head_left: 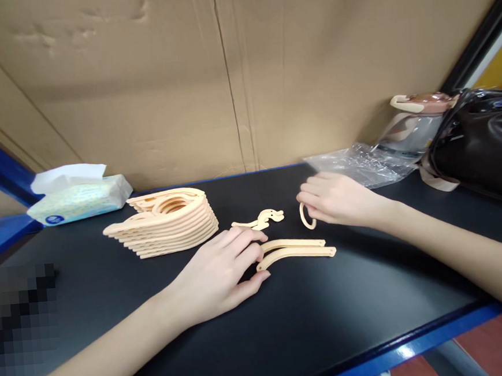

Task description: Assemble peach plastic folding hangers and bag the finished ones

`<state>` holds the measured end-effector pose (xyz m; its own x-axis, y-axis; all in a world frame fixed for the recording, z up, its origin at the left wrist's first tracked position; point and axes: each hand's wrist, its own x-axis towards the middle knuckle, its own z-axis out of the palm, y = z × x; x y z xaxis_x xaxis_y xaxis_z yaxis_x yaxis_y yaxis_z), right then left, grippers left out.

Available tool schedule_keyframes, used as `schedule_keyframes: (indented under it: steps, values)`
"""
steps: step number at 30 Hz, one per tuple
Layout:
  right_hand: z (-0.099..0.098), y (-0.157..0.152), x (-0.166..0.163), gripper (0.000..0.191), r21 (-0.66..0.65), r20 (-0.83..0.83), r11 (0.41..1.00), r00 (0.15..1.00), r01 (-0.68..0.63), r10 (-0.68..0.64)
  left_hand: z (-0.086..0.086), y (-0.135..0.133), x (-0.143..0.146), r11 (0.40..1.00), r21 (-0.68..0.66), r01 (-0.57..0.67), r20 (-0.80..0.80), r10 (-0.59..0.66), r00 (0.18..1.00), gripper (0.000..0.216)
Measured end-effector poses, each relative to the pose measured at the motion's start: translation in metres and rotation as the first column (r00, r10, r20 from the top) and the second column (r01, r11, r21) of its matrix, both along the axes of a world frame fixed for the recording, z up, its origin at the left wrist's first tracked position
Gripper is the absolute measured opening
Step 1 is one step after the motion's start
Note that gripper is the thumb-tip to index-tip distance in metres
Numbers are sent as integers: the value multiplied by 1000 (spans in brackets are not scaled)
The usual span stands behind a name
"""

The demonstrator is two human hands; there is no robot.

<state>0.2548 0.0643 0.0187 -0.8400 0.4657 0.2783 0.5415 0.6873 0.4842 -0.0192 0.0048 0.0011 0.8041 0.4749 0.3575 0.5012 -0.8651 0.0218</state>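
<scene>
My right hand [339, 198] is closed on a cream plastic hanger hook [308, 218], whose curved end hangs below the fingers. Two cream curved hanger arms [297, 252] lie side by side on the black table, their left ends by my left hand [224, 265]. That hand rests with thumb and fingers apart around those ends; whether a fingertip presses on them is hard to make out. Just beyond its fingertips lie small cream hanger parts [270, 216], with slim curved shapes and small holes. To the left stands a neat stack of cream folded hangers [171, 223].
A tissue pack [80, 198] lies at the back left. Clear plastic bags [357, 165], a drink bottle [415, 128] and a dark shiny bag [482, 146] occupy the back right. Cardboard [174, 90] walls off the rear of the black table [372, 294], which has a blue edge.
</scene>
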Motion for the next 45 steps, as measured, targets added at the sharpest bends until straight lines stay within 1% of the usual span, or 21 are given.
schedule_keyframes:
  steps: [2,3,5,6,7,8,10,11,13,15,17,21,24,27,29,31,34,36,38,40,45]
  values:
    - [1,0,1,15,-32,-167,999,986,-30,24,0,0,0,1000,2,5,1,-5,1000,9]
    - [0,-1,0,14,-81,-278,995,960,-58,33,1,0,0,1000,1,10,4,-10,1000,9]
    - [-3,-4,-4,11,-267,-522,952,853,-151,-12,0,1,0,1000,-2,12,5,-12,1000,9]
    - [-5,-6,-7,10,-386,-626,895,776,-225,-76,0,1,-1,1000,0,14,6,-14,1000,9]
    - [-8,-8,-11,10,-497,-701,810,695,-311,-163,0,0,-1,1000,5,14,9,-14,1000,10]
    - [-11,-9,-14,11,-589,-735,704,625,-397,-263,-1,0,-1,1000,10,12,10,-12,1000,10]
    - [-17,-11,-20,18,-693,-719,507,543,-512,-433,-2,0,0,1000,27,9,15,-9,1000,10]
    - [-20,-11,-22,21,-720,-693,435,529,-541,-489,-2,0,0,999,37,9,19,-9,1000,10]
    - [-24,-10,-26,27,-752,-645,343,523,-563,-557,-1,-1,1,999,41,5,31,-6,1000,9]
    - [-26,-9,-28,29,-759,-623,295,516,-580,-588,0,-2,3,1000,13,-5,66,4,998,7]
    - [-27,-7,-28,29,-759,-614,279,503,-588,-608,2,-3,3,999,-43,-23,114,28,993,6]
    - [-27,-6,-28,27,-758,-609,278,487,-590,-627,3,-1,-1,987,-134,-89,182,112,977,10]
    - [-27,-6,-28,28,-763,-601,273,488,-586,-633,2,3,-5,980,-151,-132,195,160,968,13]
    - [-27,-6,-27,28,-769,-597,275,495,-577,-631,2,5,-8,979,-152,-138,155,161,975,17]
    - [-28,-6,-27,28,-770,-600,281,503,-573,-622,4,4,-7,984,-120,-128,104,141,985,19]
    - [-30,-5,-26,29,-773,-601,283,514,-568,-612,7,3,-7,991,-37,-130,56,132,990,22]
    - [-31,-4,-25,29,-776,-599,278,526,-566,-603,11,0,-10,981,86,-176,7,176,984,25]
    - [-31,-4,-24,29,-776,-598,273,525,-569,-605,13,-1,-13,974,110,-197,-24,201,979,28]
    - [-31,-4,-24,28,-775,-597,268,523,-573,-608,14,-3,-17,978,82,-191,-57,196,979,31]
    - [-31,-4,-24,28,-775,-597,269,521,-572,-611,14,-6,-17,986,10,-169,-75,169,983,33]
    - [-31,-4,-24,28,-777,-599,281,525,-564,-604,14,-14,-8,978,-185,-97,-79,83,993,19]
